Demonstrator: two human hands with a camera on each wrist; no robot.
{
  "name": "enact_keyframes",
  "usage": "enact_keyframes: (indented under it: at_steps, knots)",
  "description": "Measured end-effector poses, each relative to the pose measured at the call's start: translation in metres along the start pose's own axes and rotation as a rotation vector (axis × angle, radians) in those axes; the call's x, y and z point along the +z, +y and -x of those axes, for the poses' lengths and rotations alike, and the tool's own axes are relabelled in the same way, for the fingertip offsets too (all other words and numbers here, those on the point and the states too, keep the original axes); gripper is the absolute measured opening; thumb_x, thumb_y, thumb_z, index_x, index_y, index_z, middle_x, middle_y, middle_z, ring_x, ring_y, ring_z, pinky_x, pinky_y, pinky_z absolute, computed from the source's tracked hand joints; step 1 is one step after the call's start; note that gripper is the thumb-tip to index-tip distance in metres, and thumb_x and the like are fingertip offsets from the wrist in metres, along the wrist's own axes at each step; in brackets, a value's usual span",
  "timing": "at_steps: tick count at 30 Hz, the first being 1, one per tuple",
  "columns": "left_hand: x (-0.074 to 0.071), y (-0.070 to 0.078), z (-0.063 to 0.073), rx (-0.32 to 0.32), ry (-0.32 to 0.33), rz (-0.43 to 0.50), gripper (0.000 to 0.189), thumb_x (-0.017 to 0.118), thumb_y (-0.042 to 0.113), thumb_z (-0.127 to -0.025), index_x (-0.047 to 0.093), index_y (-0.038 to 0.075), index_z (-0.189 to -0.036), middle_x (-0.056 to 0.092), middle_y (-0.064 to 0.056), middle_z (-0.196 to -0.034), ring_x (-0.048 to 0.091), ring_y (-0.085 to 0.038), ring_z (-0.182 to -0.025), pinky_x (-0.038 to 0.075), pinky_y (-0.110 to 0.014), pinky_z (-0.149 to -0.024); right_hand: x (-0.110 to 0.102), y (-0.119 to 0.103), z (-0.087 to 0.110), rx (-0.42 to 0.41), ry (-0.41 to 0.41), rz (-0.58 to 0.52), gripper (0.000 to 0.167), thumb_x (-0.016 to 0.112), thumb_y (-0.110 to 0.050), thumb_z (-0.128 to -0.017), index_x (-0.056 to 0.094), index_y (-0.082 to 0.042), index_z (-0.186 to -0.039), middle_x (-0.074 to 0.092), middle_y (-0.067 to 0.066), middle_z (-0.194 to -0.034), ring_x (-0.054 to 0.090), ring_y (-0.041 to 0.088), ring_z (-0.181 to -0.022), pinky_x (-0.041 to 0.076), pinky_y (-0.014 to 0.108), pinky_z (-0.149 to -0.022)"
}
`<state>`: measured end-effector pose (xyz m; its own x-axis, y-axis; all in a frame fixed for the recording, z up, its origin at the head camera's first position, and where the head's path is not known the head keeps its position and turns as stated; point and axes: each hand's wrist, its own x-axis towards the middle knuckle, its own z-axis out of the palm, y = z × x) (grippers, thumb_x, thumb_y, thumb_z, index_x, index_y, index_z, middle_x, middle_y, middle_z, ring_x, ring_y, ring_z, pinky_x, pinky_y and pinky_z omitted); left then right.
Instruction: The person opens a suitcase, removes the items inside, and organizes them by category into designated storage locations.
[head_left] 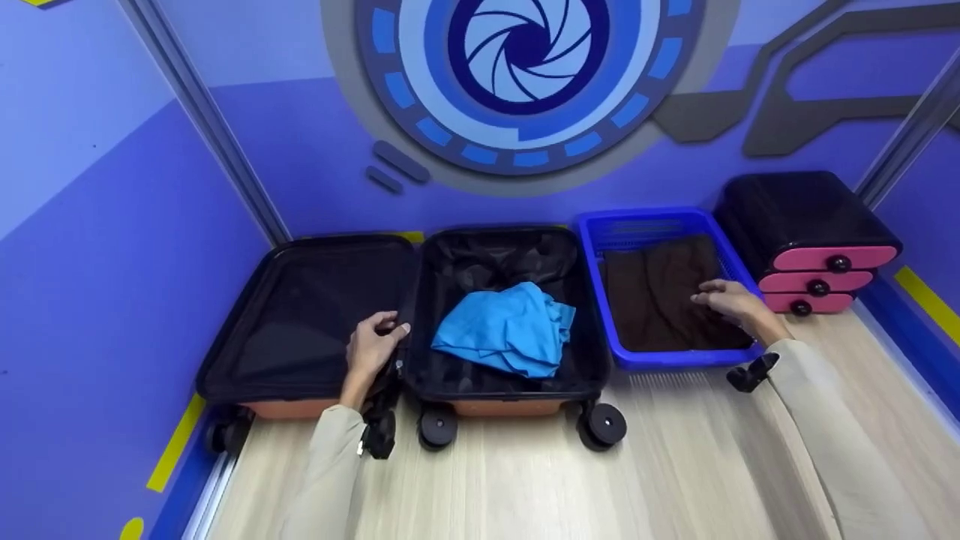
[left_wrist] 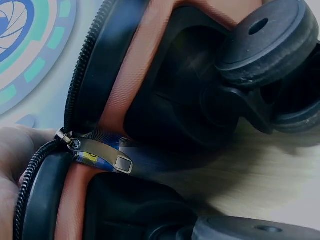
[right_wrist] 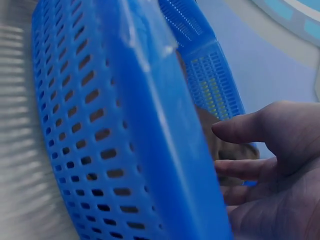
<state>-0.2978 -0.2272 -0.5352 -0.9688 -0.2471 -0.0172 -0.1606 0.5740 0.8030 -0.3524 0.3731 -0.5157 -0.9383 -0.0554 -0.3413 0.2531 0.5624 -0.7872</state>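
An open suitcase [head_left: 512, 405] lies with its two black-lined halves side by side, orange shell below. In its right half is a crumpled blue cloth [head_left: 506, 330]. My left hand [head_left: 373, 346] is over the inner edge of the left half, fingers loosely bent, holding nothing visible; in the left wrist view it is beside the zipper [left_wrist: 85, 65] and its metal pull [left_wrist: 102, 151]. My right hand [head_left: 731, 304] reaches over the right rim of a blue plastic basket [head_left: 611, 330], fingers relaxed at a dark brown cloth [head_left: 652, 296] inside. Whether the fingertips touch that cloth I cannot tell.
A black drawer box [head_left: 806, 210] with pink fronts and round knobs stands right of the basket. Suitcase wheels [head_left: 604, 426] stick out toward me over the wood-look surface [head_left: 517, 487]. Behind everything rises a blue patterned wall [head_left: 300, 150].
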Motion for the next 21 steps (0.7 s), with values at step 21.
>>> enact_keyframes:
  at_steps: [21]
  knots:
    - [-0.040,0.029,-0.008,-0.194,-0.321,0.417,0.059,0.066,0.006,-0.099,0.046,-0.004,-0.153,0.066,-0.024,-0.132,0.072,-0.026,-0.098,0.063,-0.034,-0.078,0.083,-0.104,0.020,-0.303,0.102,-0.221,0.039,0.061,-0.011,-0.104,0.059,0.015,-0.132,0.071,0.009,-0.117,0.064,0.004,-0.092,0.056,0.022,-0.085]
